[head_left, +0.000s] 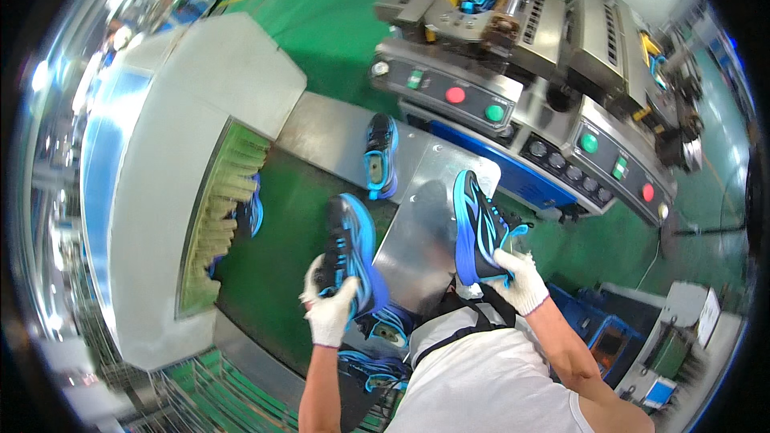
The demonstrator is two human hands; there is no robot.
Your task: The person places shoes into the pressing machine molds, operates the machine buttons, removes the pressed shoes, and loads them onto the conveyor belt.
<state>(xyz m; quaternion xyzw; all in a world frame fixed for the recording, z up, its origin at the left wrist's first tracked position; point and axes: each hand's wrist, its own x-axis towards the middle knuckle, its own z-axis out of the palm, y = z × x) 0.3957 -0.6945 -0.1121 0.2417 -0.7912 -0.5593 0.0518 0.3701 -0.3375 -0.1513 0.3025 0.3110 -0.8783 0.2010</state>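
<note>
White knit gloves cover both hands. My left hand (330, 309) is closed round the heel part of a black sneaker (362, 244) with blue and purple sole, held over the green belt's edge. In my right hand (521, 282), a second black-and-blue sneaker (473, 224) is gripped by its heel, toe pointing away, above the metal table (417, 232). Another sneaker (381, 152) rests on the metal surface ahead, between the two held ones. Close to my body, below the left-hand sneaker, lie a further sneaker (387, 327) and several more shoes (373, 369), partly hidden.
On the left stands a large pale machine (160, 192) with a strip curtain (220, 220); a shoe (255, 208) shows at the strips beside the green belt (281, 224). Ahead right is a metal press machine (481, 96) with coloured buttons. Blue crates (573, 313) sit at right.
</note>
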